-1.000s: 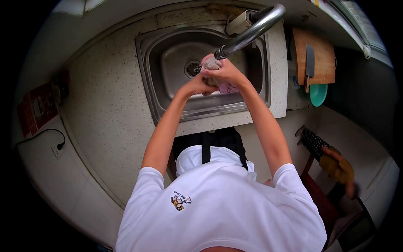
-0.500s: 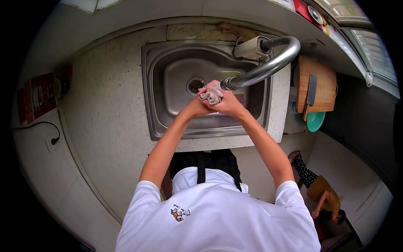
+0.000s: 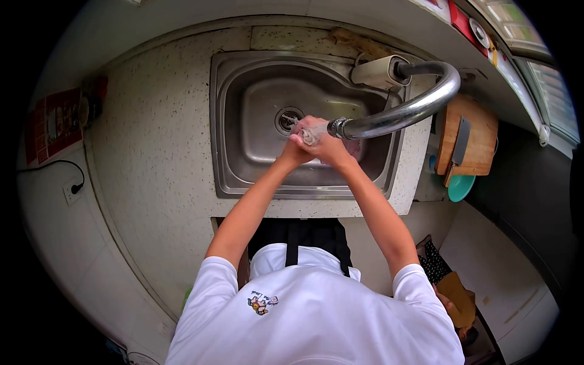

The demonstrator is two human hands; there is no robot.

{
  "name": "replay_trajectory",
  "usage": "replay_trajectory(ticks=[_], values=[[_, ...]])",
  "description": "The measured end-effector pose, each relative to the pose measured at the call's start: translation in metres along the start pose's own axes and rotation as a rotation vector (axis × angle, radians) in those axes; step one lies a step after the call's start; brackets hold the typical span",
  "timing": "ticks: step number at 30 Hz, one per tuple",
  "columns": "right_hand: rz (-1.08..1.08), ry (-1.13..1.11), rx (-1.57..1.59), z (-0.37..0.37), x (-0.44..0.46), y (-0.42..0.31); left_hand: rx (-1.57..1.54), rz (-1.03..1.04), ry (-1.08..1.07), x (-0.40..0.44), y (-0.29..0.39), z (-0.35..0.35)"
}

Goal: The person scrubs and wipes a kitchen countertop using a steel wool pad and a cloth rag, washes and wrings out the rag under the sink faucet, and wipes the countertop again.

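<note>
A bunched, wet, pale cloth (image 3: pixel 311 134) is squeezed between my two hands over the sink (image 3: pixel 255 121). My left hand (image 3: pixel 296 149) wraps round its left and lower side. My right hand (image 3: pixel 331 147) closes round it from the right, against my left hand. Water from the tip of the curved metal faucet (image 3: pixel 413 112) runs onto the cloth and my fingers. Part of something pinkish shows just right of my right hand. The drain (image 3: pixel 288 120) lies to the left of my hands.
At the right, a cleaver (image 3: pixel 460 141) rests on a wooden cutting board (image 3: pixel 483 134), with a teal bowl (image 3: pixel 460 188) below it. Another person (image 3: pixel 456 298) is at the lower right. A cord and plug (image 3: pixel 75 188) are on the left wall.
The view has shifted. The cloth has been gathered into a tighter bundle, and the pinkish part that hung below my hands one second ago now shows beside my right hand.
</note>
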State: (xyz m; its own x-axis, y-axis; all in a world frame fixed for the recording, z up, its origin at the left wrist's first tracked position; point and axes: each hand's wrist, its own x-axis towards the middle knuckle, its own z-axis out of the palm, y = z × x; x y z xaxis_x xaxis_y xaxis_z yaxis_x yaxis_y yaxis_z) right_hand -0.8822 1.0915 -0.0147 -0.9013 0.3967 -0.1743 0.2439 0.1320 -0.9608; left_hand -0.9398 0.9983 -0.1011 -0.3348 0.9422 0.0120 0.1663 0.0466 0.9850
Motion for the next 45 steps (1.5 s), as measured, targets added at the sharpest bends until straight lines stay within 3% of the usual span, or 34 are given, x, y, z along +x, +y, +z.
replay_trajectory(ticks=[2, 3, 4, 5, 6, 8, 10, 12, 18, 21, 24, 27, 28, 30, 31, 33, 36, 38, 43, 45], values=[[0.062, 0.157, -0.148, 0.007, -0.001, 0.009, -0.013, -0.039, 0.097, -0.001, 0.010, 0.007], [-0.029, 0.311, -0.079, 0.011, 0.002, 0.014, 0.218, -0.098, 0.126, 0.000, 0.014, 0.009], [-0.028, 0.309, -0.075, 0.014, 0.005, 0.016, 0.451, -0.157, 0.153, 0.004, 0.021, 0.008], [-0.021, 0.449, -0.007, 0.017, 0.008, 0.017, 0.472, -0.213, 0.165, 0.008, 0.028, 0.006], [-0.012, 0.590, 0.063, 0.019, 0.011, 0.018, 0.474, -0.218, 0.163, 0.008, 0.025, 0.007], [0.032, 0.629, 0.161, 0.027, 0.015, 0.048, 0.614, -0.244, 0.099, 0.007, 0.014, 0.009], [0.216, 0.891, 0.281, 0.030, 0.018, 0.077, 0.672, -0.297, 0.009, 0.016, 0.017, 0.003], [0.239, 0.907, 0.397, 0.031, 0.022, 0.086, 0.727, -0.359, -0.076, 0.020, 0.026, -0.002], [0.388, 0.803, 0.635, 0.044, 0.018, 0.063, 0.713, -0.459, 0.024, 0.005, 0.027, -0.007], [0.384, 0.678, 0.788, 0.051, 0.009, 0.043, 0.602, -0.518, 0.132, -0.011, 0.029, -0.013], [0.275, 0.545, 0.723, 0.055, -0.001, 0.055, 0.404, -0.583, 0.158, -0.027, 0.017, -0.030], [0.196, 0.448, 0.687, 0.051, -0.007, 0.044, -0.152, -0.517, -0.167, -0.042, 0.000, -0.052], [0.241, 0.493, 0.915, 0.052, -0.006, 0.048, -0.155, -0.523, -0.159, -0.043, -0.001, -0.059], [0.247, 0.598, 1.119, 0.048, -0.007, 0.055, -0.519, -0.568, -0.021, -0.044, -0.005, -0.069], [0.252, 0.601, 1.116, 0.046, -0.005, 0.052, -0.870, -0.665, 0.023, -0.044, 0.001, -0.074], [0.217, 0.722, 1.456, 0.043, -0.004, 0.046, -0.998, -0.686, 0.111, -0.048, -0.010, -0.069], [0.172, 0.684, 1.520, 0.047, -0.005, 0.043, -1.114, -0.700, 0.225, -0.042, -0.013, -0.056], [0.148, 0.695, 1.475, 0.055, -0.005, 0.043, -1.099, -0.918, 0.629, -0.028, 0.001, -0.040], [0.159, 0.778, 1.413, 0.051, -0.008, 0.050, -1.414, -0.745, 0.582, -0.015, 0.000, -0.032], [0.192, 0.806, 1.402, 0.047, -0.011, 0.066, -1.611, -0.546, 0.568, -0.010, 0.008, -0.030]])
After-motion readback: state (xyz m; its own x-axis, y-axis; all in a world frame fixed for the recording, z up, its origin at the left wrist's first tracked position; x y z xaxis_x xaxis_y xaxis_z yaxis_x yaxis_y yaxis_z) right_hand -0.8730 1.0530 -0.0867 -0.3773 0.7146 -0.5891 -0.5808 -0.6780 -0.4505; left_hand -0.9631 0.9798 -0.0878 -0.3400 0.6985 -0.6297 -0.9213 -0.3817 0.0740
